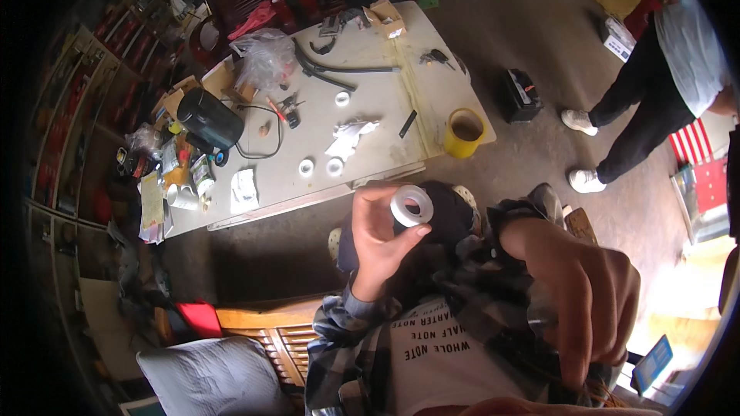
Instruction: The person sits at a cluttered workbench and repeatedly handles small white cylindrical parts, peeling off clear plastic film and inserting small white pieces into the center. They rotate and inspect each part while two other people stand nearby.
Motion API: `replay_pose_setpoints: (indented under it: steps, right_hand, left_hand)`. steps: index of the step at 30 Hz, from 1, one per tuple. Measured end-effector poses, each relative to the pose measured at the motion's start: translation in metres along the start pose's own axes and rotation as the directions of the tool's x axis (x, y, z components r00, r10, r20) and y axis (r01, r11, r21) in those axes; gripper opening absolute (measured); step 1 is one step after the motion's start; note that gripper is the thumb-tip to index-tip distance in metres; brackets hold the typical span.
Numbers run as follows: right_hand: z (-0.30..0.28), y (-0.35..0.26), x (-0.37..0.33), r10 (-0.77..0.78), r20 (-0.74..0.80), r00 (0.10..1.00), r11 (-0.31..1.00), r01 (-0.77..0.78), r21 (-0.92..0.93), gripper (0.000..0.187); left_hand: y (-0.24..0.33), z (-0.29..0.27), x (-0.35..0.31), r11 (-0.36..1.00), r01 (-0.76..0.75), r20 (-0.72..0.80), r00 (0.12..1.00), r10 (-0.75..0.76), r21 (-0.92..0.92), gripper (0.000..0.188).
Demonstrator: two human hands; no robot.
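Two bare hands show in the head view, placed here by clock face from its centre. Close to the centre, toward 4 o'clock, the left hand holds a white ring: thumb and fingers bend partway in, pinching its outer wall, with the hole turned toward the camera. Farther out at 4 o'clock, the right hand looms large, fingers curled downward; whether they hold anything cannot be told.

A good hold would likely press lightly, leave the hole uncovered and keep the ring level, since a smooth curve may slip.

The ring looks thick-walled and round. Between 9 and 11 o'clock, three similar rings lie on a pale, flat table, near crumpled white wrapping at 11. A glossy yellow hollow cylinder stands at 2; a filmy clear bag puffs at 11, beyond a rounded black cylinder at 10.
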State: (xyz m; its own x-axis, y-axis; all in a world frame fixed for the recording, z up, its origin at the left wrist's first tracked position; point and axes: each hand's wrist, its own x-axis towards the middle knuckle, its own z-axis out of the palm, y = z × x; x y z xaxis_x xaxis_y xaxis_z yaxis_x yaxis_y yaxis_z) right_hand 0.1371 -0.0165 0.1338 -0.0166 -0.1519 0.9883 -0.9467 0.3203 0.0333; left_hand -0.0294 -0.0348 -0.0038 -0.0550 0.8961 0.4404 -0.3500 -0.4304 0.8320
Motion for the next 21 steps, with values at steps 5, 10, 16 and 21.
replay_pose_setpoints:
  steps: [5,10,16,21]
  right_hand:
    - [0.013,0.0,0.008,0.024,0.017,1.0,0.995,-0.025,0.095,0.039]
    - [0.016,0.0,0.013,0.04,0.024,0.999,0.994,-0.042,0.098,0.045]
    - [0.039,0.005,0.018,-0.01,-0.217,0.976,0.995,-0.011,-0.098,0.046]
    - [0.032,-0.004,0.017,0.13,-0.127,0.983,0.991,-0.127,0.028,0.046]
  left_hand:
    - [-0.001,-0.004,-0.007,1.0,0.022,-0.033,0.999,-0.022,0.012,0.057]
    - [0.0,-0.005,-0.009,0.999,0.021,-0.049,0.999,-0.019,0.044,0.058]
    - [-0.003,-0.004,-0.007,0.998,0.035,-0.031,0.999,-0.034,0.051,0.058]
    - [-0.001,-0.003,-0.006,0.998,0.023,-0.011,1.0,-0.023,0.06,0.057]
